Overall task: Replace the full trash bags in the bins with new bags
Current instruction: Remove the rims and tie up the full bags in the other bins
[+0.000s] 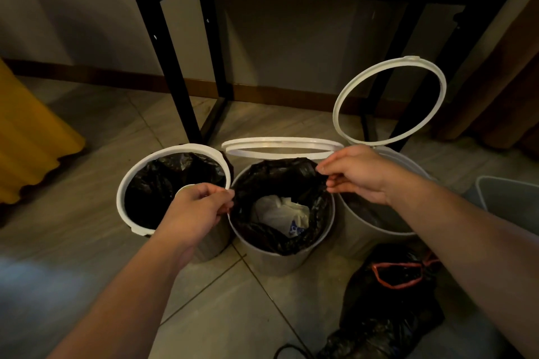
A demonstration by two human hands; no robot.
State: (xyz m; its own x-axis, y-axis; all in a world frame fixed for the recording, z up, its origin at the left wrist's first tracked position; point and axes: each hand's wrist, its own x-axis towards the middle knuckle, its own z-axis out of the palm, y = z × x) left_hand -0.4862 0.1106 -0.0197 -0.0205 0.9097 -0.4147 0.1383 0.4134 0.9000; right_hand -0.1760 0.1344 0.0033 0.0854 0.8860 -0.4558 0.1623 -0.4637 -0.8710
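Three round bins stand on the floor in a row. The middle bin (274, 264) has its white ring (281, 147) tipped up and holds a black trash bag (268, 181) with white crumpled waste (284, 214) inside. My left hand (195, 210) pinches the bag's left edge. My right hand (358, 173) pinches its right edge. The left bin (132, 204) has a white ring pressed down over a black bag. The right bin (370, 230) has its ring (389, 100) standing upright.
A filled black bag (390, 309) with a red drawstring lies on the tiled floor at the lower right. A grey bin (513, 198) stands at the far right. A black-legged wooden table (172, 73) rises behind the bins. A yellow cloth (29, 137) hangs at the left.
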